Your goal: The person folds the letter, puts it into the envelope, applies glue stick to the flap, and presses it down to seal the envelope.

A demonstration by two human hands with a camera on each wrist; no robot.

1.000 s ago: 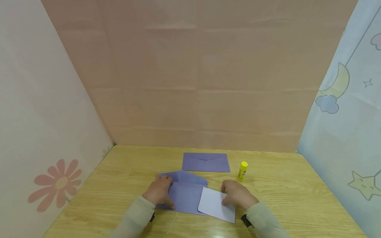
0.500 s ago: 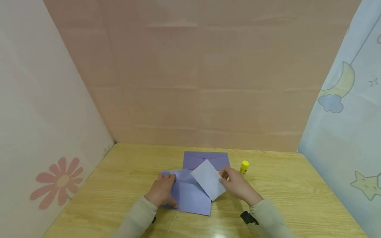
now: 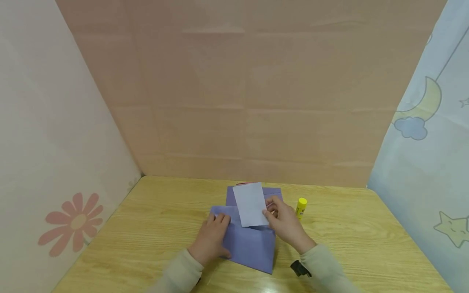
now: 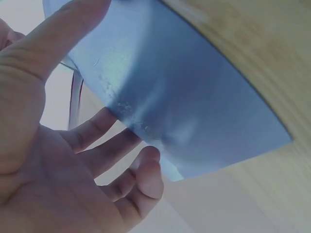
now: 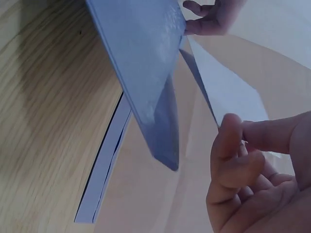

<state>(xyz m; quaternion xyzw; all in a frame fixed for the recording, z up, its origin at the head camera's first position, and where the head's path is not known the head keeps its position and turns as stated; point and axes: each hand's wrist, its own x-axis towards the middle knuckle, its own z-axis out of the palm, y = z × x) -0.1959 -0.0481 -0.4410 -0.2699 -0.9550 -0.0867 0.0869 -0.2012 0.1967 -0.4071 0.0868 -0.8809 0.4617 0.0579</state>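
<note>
A purple envelope (image 3: 253, 250) with its flap raised tilts slightly off the table, its mouth facing away from me. My left hand (image 3: 211, 238) grips its left side, and in the left wrist view the thumb lies across the purple paper (image 4: 180, 97) with fingers along its edge. A white card (image 3: 250, 203) stands over the mouth of that envelope. Its right edge is pinched between thumb and fingers of my right hand (image 3: 287, 224). The right wrist view has the card (image 5: 226, 85) beside the raised flap, held apart from the table.
Behind the card lies a second purple envelope (image 3: 232, 196), partly covered. A yellow glue stick (image 3: 301, 208) stands upright just beyond my right hand. The wooden table (image 3: 176, 195) ends at a brown paper backdrop (image 3: 234, 101), with patterned sheets on both sides.
My right hand has lifted the white card off the table, turned it upright and brought it left over the envelope. My left hand has shifted right, raising and tilting the envelope.
</note>
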